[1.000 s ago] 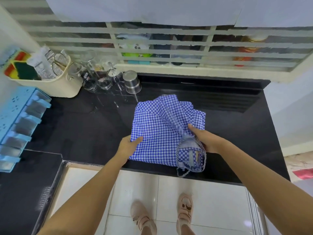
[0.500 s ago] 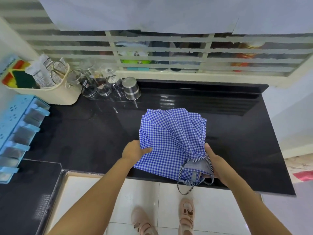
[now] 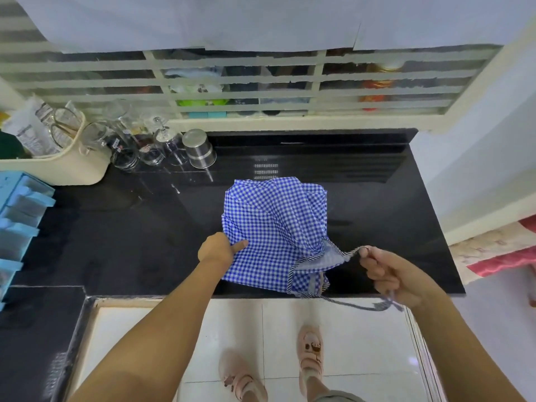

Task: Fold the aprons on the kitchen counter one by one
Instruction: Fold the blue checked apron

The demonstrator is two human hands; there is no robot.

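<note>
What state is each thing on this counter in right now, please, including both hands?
apron, bunched, not neatly folded, lying on the counter.
strap, drawn out rightward from the apron.
left hand, gripping the apron's left edge.
right hand, pinching the strap above the counter.
steel cup, upside down beside the glasses.

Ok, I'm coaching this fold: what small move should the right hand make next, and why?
Probably lay the striped strap onto the gingham apron: the right hand pinches it stretched sideways, its tail dangles past the counter edge, and the left hand holds the apron down.
</note>
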